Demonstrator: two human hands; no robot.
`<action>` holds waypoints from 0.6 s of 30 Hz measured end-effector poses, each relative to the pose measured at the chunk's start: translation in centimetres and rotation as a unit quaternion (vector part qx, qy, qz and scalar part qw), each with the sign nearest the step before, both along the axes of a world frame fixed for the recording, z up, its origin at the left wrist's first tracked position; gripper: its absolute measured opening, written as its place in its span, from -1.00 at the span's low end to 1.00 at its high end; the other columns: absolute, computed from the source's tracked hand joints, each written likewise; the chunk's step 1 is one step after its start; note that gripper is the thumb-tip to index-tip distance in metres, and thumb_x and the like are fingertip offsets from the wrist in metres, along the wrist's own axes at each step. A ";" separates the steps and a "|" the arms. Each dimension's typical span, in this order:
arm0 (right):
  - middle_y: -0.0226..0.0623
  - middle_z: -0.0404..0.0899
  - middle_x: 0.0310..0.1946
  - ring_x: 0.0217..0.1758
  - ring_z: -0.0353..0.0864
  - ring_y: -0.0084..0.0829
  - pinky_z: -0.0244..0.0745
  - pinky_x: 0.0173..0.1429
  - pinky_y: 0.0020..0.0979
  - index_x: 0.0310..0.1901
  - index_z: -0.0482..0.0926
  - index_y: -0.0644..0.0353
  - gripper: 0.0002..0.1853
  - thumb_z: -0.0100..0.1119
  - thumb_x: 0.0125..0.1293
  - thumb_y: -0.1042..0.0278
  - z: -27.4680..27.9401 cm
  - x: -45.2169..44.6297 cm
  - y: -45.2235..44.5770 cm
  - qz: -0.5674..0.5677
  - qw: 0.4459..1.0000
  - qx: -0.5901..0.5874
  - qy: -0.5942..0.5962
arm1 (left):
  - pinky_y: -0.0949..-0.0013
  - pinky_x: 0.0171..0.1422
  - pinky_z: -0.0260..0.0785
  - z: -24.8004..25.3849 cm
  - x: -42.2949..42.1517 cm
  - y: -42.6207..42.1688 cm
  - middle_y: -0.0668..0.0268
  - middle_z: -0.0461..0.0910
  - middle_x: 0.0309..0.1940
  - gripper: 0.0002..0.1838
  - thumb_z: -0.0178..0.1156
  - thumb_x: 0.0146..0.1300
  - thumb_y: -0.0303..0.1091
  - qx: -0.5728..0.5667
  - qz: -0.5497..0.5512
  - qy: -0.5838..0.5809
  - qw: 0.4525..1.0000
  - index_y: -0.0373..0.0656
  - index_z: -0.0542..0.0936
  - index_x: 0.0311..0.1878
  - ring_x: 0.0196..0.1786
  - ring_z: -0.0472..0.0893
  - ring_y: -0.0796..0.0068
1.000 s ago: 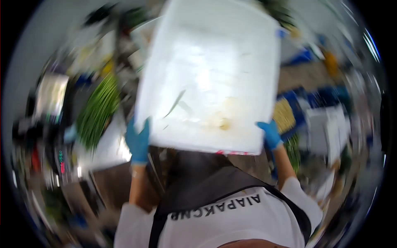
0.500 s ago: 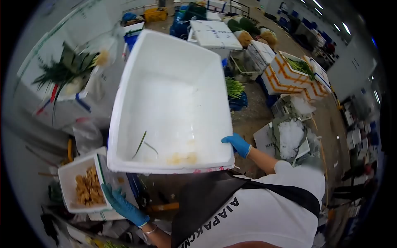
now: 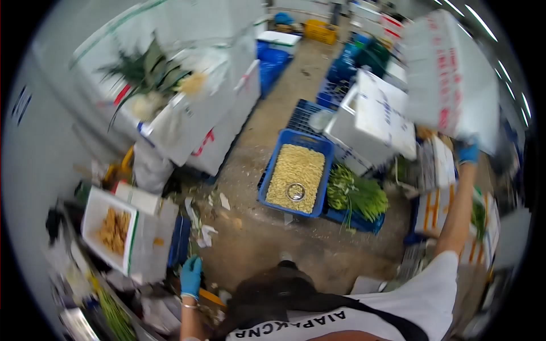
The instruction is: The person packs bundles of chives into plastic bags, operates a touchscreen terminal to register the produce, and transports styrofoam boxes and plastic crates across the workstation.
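My right hand (image 3: 467, 150), in a blue glove, is raised at the far right and grips the lower edge of a large white foam box (image 3: 449, 74). The box is tilted, its outer side with red print facing me. My left hand (image 3: 191, 277), also gloved in blue, hangs low with its fingers loosely extended and nothing in it. Nearest to it is a white foam box (image 3: 149, 244) lying tilted, with ginger-like pieces (image 3: 115, 230) inside. A blue crate (image 3: 263, 199) of pale, peeled-looking pieces (image 3: 298, 170) stands on the floor ahead, a round metal bowl (image 3: 296, 192) on top.
Leafy greens (image 3: 358, 193) lie right of the blue crate, beside a lidded foam box (image 3: 378, 113). Large white bins (image 3: 222, 122) with leeks or similar greens (image 3: 156, 74) stand at left. Orange-taped boxes (image 3: 438, 210) are at right. Scraps (image 3: 206, 234) litter the floor.
The white foam box has swung from in front of me to the upper right, in my right hand. My left hand is away from it, and the blue crate has come into view.
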State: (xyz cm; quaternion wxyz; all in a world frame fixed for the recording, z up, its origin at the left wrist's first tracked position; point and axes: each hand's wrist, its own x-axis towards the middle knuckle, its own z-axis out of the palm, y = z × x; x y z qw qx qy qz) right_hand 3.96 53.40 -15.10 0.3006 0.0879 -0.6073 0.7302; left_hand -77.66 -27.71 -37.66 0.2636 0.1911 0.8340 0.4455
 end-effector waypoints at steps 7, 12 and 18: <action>-0.25 0.40 0.29 0.34 0.37 -0.38 0.08 0.52 -0.35 0.35 0.30 0.25 -0.52 -0.09 0.47 0.25 15.4 -35.4 4.3 -0.520 0.838 0.164 -0.027 | 0.39 0.04 0.45 3.0 7.4 0.8 0.17 0.64 -0.03 -0.52 0.24 0.31 -0.15 -0.043 0.094 -0.106 0.989 -0.28 0.53 0.18 -0.06 0.61 0.44; -0.20 0.56 0.00 -0.02 0.54 -0.34 0.46 0.08 -0.40 0.09 0.51 0.35 -0.59 0.03 0.45 0.15 -7.7 -56.2 -10.1 -0.119 0.942 0.107 -0.294 | 0.27 0.15 0.45 5.3 8.9 1.4 0.03 0.62 0.03 -0.45 0.24 0.27 -0.07 -0.110 0.019 0.059 0.992 -0.28 0.51 0.20 0.05 0.63 0.21; -0.34 0.55 -0.53 -0.55 0.57 -0.47 0.62 -0.24 -0.36 0.29 0.42 0.20 -0.57 -0.01 0.43 0.31 -24.6 -66.2 -32.7 -0.005 0.915 -0.046 -0.402 | 0.36 0.15 0.42 6.6 10.7 -3.5 0.18 0.62 0.06 -0.50 0.19 0.34 -0.10 -0.083 0.126 -0.044 0.988 -0.20 0.50 0.23 0.01 0.59 0.44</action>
